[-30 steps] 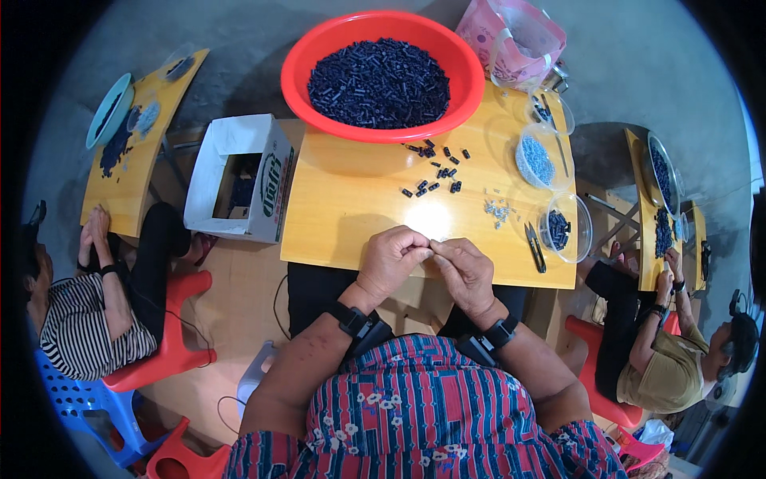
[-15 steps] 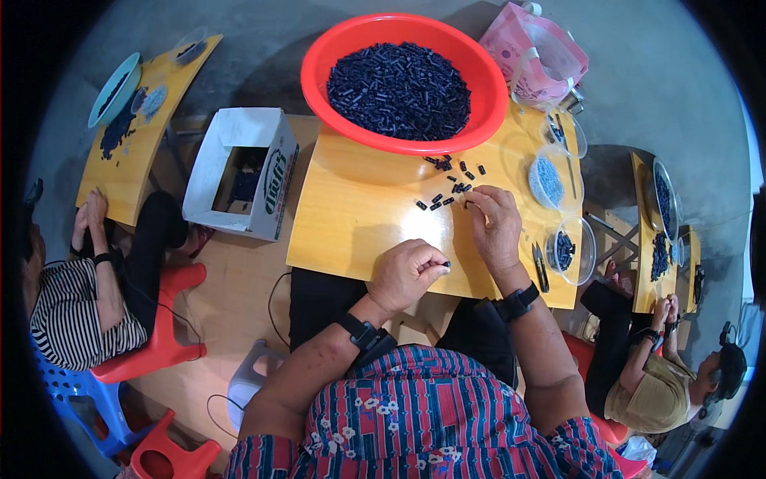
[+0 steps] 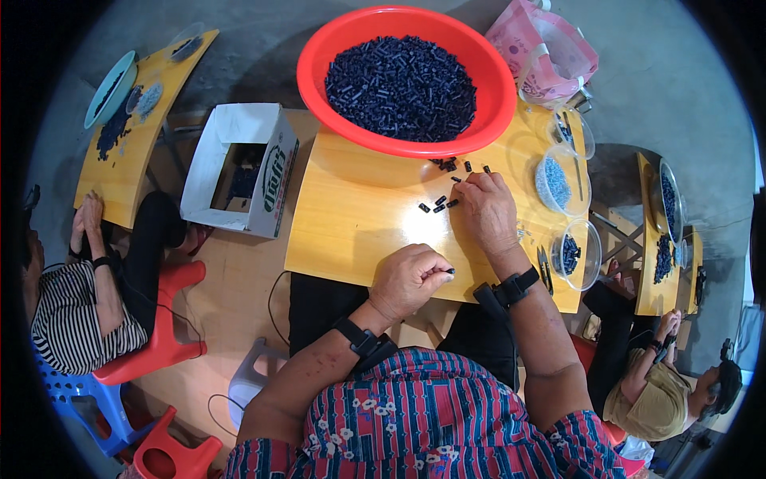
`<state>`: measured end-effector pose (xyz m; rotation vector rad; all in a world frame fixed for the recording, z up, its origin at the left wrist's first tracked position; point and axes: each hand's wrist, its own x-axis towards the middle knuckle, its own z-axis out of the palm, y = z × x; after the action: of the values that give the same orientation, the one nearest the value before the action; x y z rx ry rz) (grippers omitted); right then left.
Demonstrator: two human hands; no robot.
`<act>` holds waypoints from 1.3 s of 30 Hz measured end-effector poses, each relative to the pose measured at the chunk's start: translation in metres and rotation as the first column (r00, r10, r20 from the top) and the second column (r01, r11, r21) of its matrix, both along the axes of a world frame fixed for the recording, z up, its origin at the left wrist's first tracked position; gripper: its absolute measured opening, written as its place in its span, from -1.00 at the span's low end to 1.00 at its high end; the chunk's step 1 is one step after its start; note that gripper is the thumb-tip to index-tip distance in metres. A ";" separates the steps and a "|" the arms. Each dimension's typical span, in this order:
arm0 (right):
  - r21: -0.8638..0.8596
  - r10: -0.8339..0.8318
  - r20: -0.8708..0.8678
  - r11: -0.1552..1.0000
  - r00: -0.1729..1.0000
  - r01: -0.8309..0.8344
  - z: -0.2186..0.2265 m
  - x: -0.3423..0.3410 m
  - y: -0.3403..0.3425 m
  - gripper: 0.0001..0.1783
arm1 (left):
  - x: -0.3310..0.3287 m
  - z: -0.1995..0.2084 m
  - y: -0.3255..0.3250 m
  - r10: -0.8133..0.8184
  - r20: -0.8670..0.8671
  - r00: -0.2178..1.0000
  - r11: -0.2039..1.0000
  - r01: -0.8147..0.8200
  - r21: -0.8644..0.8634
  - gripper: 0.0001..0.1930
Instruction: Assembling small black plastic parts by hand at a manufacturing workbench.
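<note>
My left hand (image 3: 407, 281) is closed near the table's front edge, thumb and forefinger pinching a small black plastic piece (image 3: 451, 271). My right hand (image 3: 488, 211) reaches farther out, its fingers bent together at the right side of a loose scatter of black plastic pieces (image 3: 439, 205). A dark piece shows beside those fingertips, but whether they grip it is hidden. Beyond the scatter, a large red basin (image 3: 307, 88) is heaped with the same kind of black pieces. Both wrists wear black bands with small boxes.
Along the yellow table's (image 3: 335, 231) right side are a clear tub of black pieces (image 3: 571, 254), black snips (image 3: 546, 270), a bowl of pale blue bits (image 3: 554, 182) and a pink bag (image 3: 535, 56). An open white carton (image 3: 273, 188) stands left. People sit at both side tables.
My right hand has moved forward, away from me, to the upper right part of the scattered pieces. My left hand keeps its pinch in nearly the same place.
</note>
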<state>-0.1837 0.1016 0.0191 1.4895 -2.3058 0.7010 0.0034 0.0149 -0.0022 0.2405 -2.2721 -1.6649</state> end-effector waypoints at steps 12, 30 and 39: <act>-0.159 -0.021 0.212 0.986 0.977 0.056 0.000 -0.009 0.015 -0.87 | 0.000 -0.001 0.001 0.007 0.006 1.000 1.000 -0.007 0.000 -0.92; 0.486 0.021 -0.064 0.874 0.998 0.013 0.022 -0.015 -0.002 -0.85 | -0.001 -0.001 0.000 0.022 0.011 1.000 0.998 -0.021 -0.063 -0.91; 0.515 -0.003 -0.132 0.854 0.991 0.071 0.011 -0.007 0.000 -0.85 | 0.003 -0.002 0.001 0.022 -0.005 1.000 0.996 -0.022 -0.091 -0.90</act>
<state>-0.1903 0.1012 0.0299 1.6323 -2.5344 -0.0521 0.0059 0.0164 -0.0038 0.2401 -2.3266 -1.5452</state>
